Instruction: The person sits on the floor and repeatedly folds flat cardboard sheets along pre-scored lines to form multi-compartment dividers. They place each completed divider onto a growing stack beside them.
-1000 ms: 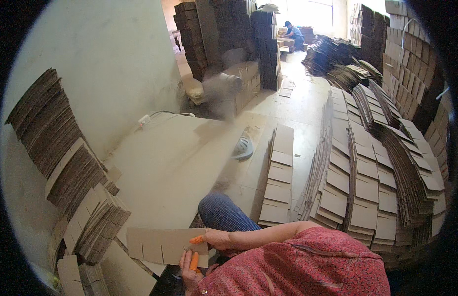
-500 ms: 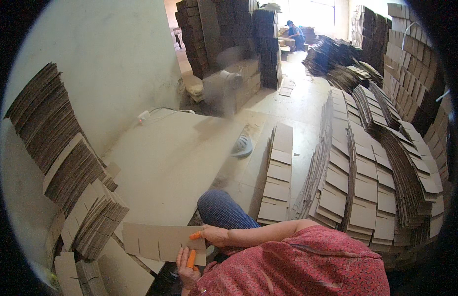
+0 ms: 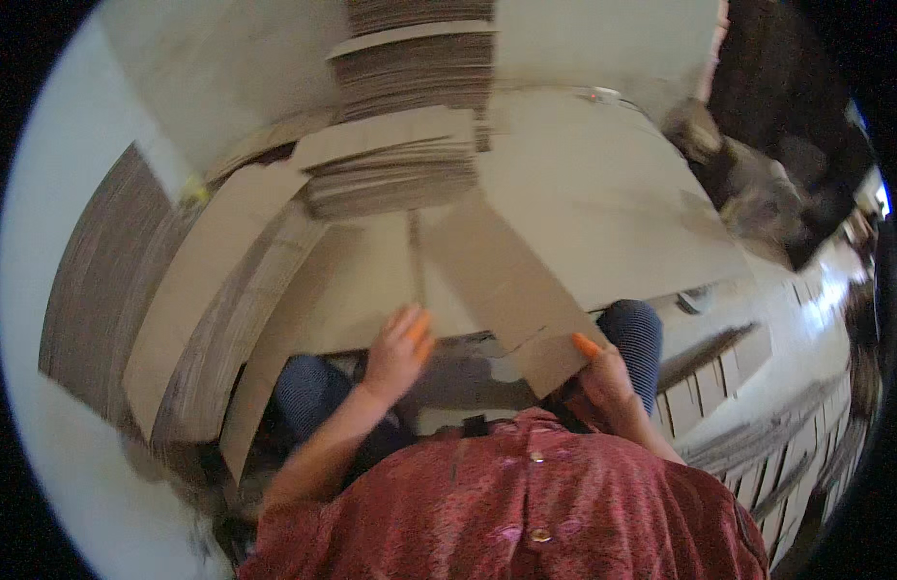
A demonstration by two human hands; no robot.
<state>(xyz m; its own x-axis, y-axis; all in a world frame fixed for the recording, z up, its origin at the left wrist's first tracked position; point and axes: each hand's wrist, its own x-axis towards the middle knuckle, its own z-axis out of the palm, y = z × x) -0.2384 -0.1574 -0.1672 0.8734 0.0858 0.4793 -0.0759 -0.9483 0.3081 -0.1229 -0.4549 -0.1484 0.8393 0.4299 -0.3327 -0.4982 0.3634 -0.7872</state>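
Note:
A long flat brown cardboard strip (image 3: 521,300) slants from the table toward my lap. My right hand (image 3: 608,375) grips its near right end, with an orange finger cover on the thumb side. My left hand (image 3: 400,350), also with an orange finger cover, is over the table's near edge, to the left of the strip and apart from it. Its fingers are extended and somewhat blurred, with nothing visible in them. Ahead of it a pile of cardboard strips (image 3: 390,174) lies on the pale tabletop (image 3: 603,203).
More cardboard strips (image 3: 207,280) stand stacked at the left, beside a darker stack (image 3: 105,290). A tall cardboard stack (image 3: 415,72) rises at the back against the wall. Slotted cardboard pieces (image 3: 714,382) stand in rows on the floor at the right.
The view has swung to the left, toward the stacked strips. My left hand has come off the cardboard strip and moved left; my right hand still holds it.

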